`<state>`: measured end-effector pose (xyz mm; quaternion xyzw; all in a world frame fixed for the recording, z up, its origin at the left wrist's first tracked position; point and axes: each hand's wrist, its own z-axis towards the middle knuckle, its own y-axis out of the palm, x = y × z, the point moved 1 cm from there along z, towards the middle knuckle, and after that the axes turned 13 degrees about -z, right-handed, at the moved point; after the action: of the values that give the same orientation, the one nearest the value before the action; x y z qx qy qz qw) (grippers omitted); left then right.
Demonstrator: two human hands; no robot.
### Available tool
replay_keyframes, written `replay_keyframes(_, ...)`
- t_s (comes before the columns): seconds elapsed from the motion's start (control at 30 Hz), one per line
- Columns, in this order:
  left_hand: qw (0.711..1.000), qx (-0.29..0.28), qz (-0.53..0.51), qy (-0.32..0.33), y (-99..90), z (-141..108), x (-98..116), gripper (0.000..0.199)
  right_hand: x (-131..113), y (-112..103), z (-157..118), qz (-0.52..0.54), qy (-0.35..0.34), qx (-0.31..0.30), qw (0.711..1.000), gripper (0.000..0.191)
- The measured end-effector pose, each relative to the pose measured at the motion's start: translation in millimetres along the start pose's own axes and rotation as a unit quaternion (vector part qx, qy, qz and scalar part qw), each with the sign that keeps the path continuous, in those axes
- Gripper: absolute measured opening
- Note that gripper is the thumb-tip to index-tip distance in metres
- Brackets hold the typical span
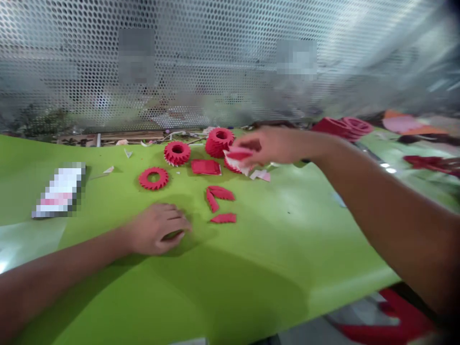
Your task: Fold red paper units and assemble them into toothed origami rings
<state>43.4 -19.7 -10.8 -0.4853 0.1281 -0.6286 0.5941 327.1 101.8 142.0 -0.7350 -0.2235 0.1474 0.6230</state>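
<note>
My left hand [160,228] rests on the green table, fingers curled and thumb and forefinger close together, with nothing visible between them. To its right lie a loose red folded paper piece [223,218] and red folded pieces joined in an angle [220,192]. My right hand [264,147] reaches to the back of the table. Its fingers are closed at a red folded paper piece with white edges [237,154], partly hidden and blurred. Nearby are a flat red toothed paper ring [154,178], a thicker ring [177,154], a taller ring stack [220,142] and a red paper pile [206,166].
A pixelated phone-like object [59,190] lies at the left. White paper scraps [260,175] are beside my right hand. Red rolled shapes [341,128] and coloured papers [408,122] sit at the back right. A perforated metal panel [201,62] stands behind the table [273,249].
</note>
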Motion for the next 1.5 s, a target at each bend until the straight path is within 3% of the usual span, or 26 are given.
replay_keyframes(0.1,1.0,-0.003,0.004,-0.013,0.5,-2.0,0.6,0.015,27.9,50.5,-27.8,0.004,0.026,-0.075,0.997,0.037)
replay_keyframes(0.2,1.0,-0.013,0.013,-0.024,0.4,-3.5,1.3,0.016,45.5,85.7,-31.9,0.009,0.057,-0.069,0.996,0.04)
replay_keyframes(0.27,0.999,-0.021,0.017,-0.027,-0.5,-3.6,2.0,0.016,53.1,95.7,-29.9,0.027,0.071,-0.058,0.995,0.049)
replay_keyframes(0.37,0.999,-0.027,0.027,-0.029,-2.5,-2.6,2.9,0.016,58.2,97.1,-28.3,0.051,0.077,-0.045,0.995,0.056)
replay_keyframes(0.57,0.999,-0.026,0.027,-0.026,-3.4,-1.7,4.2,0.016,51.8,87.5,-32.5,0.089,0.06,-0.063,0.992,0.049)
replay_keyframes(0.73,0.999,-0.02,0.017,-0.031,-2.2,-2.5,4.3,0.016,41.8,75.1,-38.5,0.027,0.107,-0.059,0.992,0.048)
replay_keyframes(0.8,0.999,-0.024,0.015,-0.037,-2.4,-2.4,4.2,0.016,29.5,68.8,-39.8,0.005,0.107,-0.057,0.993,0.052)
replay_keyframes(0.97,0.998,-0.036,0.008,-0.057,-4.4,-1.8,4.7,0.016,-24.0,60.0,-35.4,0.029,-0.005,-0.069,0.997,0.043)
replay_keyframes(1.07,0.997,-0.035,0.003,-0.065,-5.1,-2.3,3.8,0.015,-52.8,65.8,-28.8,-0.001,-0.045,-0.044,0.998,0.032)
replay_keyframes(1.13,0.997,-0.033,0.009,-0.066,-5.3,-2.9,2.0,0.016,-64.6,73.9,-23.9,-0.046,-0.014,-0.03,0.998,0.043)
replay_keyframes(1.2,0.997,-0.032,0.016,-0.068,-5.6,-2.9,-0.3,0.017,-71.2,82.4,-19.5,-0.068,0.001,-0.024,0.997,0.042)
replay_keyframes(1.4,0.997,-0.062,0.012,-0.052,-1.4,5.8,3.3,0.019,-72.3,97.6,-13.4,0.026,-0.003,-0.013,1.0,0.022)
replay_keyframes(1.5,0.99,-0.118,0.008,-0.078,4.0,10.9,8.5,0.045,-71.4,101.3,-12.9,0.08,-0.053,0.005,0.995,0.016)
